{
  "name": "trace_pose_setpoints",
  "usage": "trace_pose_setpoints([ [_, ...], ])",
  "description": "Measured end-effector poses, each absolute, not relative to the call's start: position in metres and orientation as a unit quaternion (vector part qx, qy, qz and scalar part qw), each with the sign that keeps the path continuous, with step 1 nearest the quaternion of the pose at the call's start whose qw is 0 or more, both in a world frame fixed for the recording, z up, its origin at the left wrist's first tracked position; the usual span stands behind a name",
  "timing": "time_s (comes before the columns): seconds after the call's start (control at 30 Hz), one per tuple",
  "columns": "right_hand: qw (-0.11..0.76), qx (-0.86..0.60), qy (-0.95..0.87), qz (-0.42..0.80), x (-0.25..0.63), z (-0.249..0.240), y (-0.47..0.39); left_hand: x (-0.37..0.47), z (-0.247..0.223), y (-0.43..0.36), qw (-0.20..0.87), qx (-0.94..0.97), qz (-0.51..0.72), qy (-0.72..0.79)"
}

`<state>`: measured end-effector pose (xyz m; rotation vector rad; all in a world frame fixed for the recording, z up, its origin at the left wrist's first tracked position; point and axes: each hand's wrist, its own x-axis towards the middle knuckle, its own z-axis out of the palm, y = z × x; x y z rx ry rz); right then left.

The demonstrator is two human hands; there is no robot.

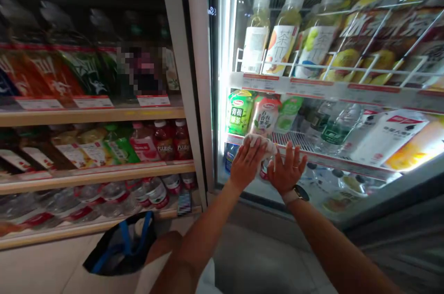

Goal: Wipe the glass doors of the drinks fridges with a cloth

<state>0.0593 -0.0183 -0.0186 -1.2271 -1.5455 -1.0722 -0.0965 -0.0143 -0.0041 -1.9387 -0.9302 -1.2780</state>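
My left hand (pixel 245 164) presses a crumpled white cloth (pixel 259 142) in front of the lit drinks cooler, seemingly against its glass door. The cloth bunches around the fingertips at the height of the lower shelf edge. Just to the right, my right hand (pixel 287 168) is open and bare, fingers spread and palm toward the cooler. A dark watch (pixel 300 193) sits on that wrist. Behind the hands stand a green drink bottle (pixel 239 111) and a pink-labelled drink bottle (pixel 264 115); the cloth overlaps the pink one's lower part.
Tea bottles (pixel 281 37) stand behind a wire rail on the cooler's upper shelf. At left, wooden shelving (pixel 93 115) holds rows of drinks. A black bag with blue handles (pixel 121 245) sits on the floor. Part of another hand (pixel 9 228) shows at the left edge.
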Motion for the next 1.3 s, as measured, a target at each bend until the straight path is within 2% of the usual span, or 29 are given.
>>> trace_pose_setpoints([
  [0.27, 0.435, -0.483, -0.616, -0.445, 0.054, -0.016, -0.020, -0.108, 0.034, -0.007, 0.196, -0.613, -0.597, -0.479],
  [0.57, 0.472, -0.445, -0.617, -0.446, 0.049, -0.011, -0.016, -0.063, 0.003, -0.013, 0.285, -0.709, -0.559, -0.321],
  [0.7, 0.467, -0.458, -0.619, -0.435, 0.047, -0.008, -0.018, -0.104, 0.025, 0.002, 0.317, -0.693, -0.554, -0.335],
  [0.9, 0.462, -0.471, -0.623, -0.420, 0.045, -0.007, -0.018, -0.154, 0.064, 0.012, 0.250, -0.622, -0.623, -0.404],
  [1.03, 0.464, -0.468, -0.621, -0.424, 0.045, -0.008, -0.017, -0.130, 0.041, 0.005, 0.245, -0.633, -0.620, -0.394],
  [1.2, 0.466, -0.464, -0.625, -0.421, 0.046, -0.008, -0.016, -0.096, -0.021, -0.007, 0.298, -0.711, -0.540, -0.338],
  [1.3, 0.464, -0.458, -0.633, -0.418, 0.047, -0.008, -0.017, -0.098, -0.034, -0.008, 0.314, -0.746, -0.494, -0.317],
])
